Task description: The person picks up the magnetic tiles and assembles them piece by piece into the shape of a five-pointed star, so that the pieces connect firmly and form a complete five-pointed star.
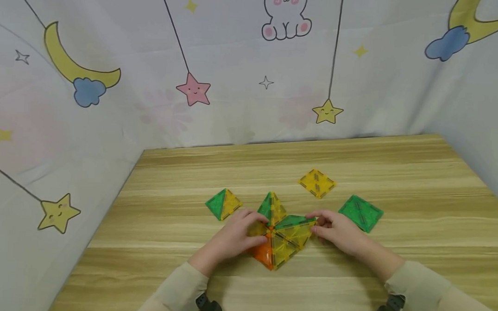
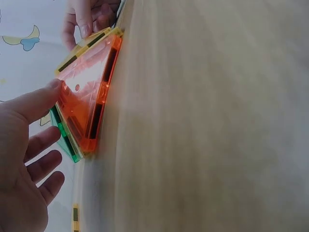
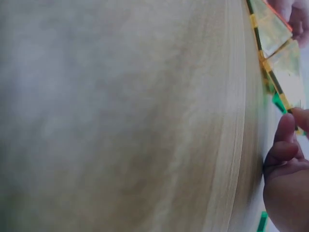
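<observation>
A built shape of translucent magnetic tiles [image 1: 287,240] stands on the table, with yellow, green and orange triangles meeting near its middle. My left hand [image 1: 237,236] holds its left side, the thumb at the edge of the orange triangle [image 2: 89,87]; the other fingers [image 2: 44,166] are spread behind. Between thumb and fingertips, my right hand [image 1: 337,231] pinches the outer corner of a yellow triangle [image 3: 287,67] on the right side. A green triangle [image 1: 293,221] lies along the back, beside an upright green and yellow point [image 1: 271,207].
Separate flat pieces lie on the wooden table [image 1: 177,273]: a green and yellow diamond [image 1: 223,204] to the left, a yellow diamond [image 1: 317,183] behind, and a green one [image 1: 361,213] beyond the right hand. A printed cloth [image 1: 233,127] hangs behind the table.
</observation>
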Demonstrator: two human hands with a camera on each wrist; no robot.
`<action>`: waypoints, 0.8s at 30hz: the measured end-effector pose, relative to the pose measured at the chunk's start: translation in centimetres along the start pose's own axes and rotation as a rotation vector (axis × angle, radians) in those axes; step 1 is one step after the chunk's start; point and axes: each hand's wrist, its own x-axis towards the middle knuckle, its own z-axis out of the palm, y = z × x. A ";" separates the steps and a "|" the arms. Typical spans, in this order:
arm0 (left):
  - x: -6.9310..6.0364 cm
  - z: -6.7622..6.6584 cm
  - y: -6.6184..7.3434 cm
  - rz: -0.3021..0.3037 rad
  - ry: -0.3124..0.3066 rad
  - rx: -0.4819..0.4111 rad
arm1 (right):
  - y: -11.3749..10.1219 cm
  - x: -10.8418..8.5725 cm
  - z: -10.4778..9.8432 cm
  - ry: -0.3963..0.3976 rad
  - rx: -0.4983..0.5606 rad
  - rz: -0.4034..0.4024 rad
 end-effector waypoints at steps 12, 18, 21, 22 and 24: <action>1.9 0.0 -0.4 -0.069 0.028 0.080 | -0.5 2.0 -0.7 0.057 -0.079 0.057; 2.2 -0.1 -0.5 -0.087 0.032 0.082 | -0.5 2.4 -0.9 0.052 -0.066 0.045; 2.0 -0.3 -0.8 -0.097 0.035 0.066 | -0.3 2.3 -1.1 0.045 -0.070 0.035; 1.9 -0.4 -1.1 -0.105 0.041 0.062 | -0.3 2.2 -1.1 0.047 -0.071 0.039; 1.5 -0.7 -1.7 -0.128 0.065 0.064 | -0.1 1.9 -1.3 0.049 -0.077 0.043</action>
